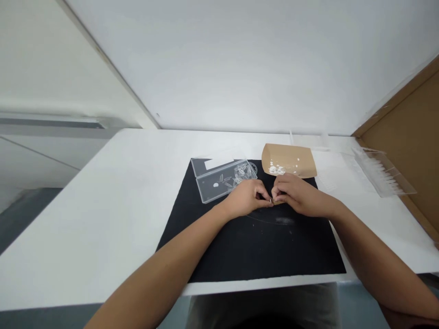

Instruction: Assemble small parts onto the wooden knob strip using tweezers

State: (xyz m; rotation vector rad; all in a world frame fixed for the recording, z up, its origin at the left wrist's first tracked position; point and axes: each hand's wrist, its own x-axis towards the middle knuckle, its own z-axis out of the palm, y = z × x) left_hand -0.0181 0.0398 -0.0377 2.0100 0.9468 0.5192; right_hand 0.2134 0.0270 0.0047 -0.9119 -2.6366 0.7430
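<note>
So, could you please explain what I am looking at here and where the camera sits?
No machine here: a person works with bare hands. The one picture comes from a camera on their head, looking down. The left hand and right hand meet over a black mat on a white table, fingers pinching a tiny piece, too small to identify. Behind lie an open clear case of clear bits, brown paper with white bits, and a clear tray at the right.

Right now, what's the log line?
left hand: pinches tiny item | right hand: same item | mat: under both | box: behind left hand | paper: behind right hand
</note>
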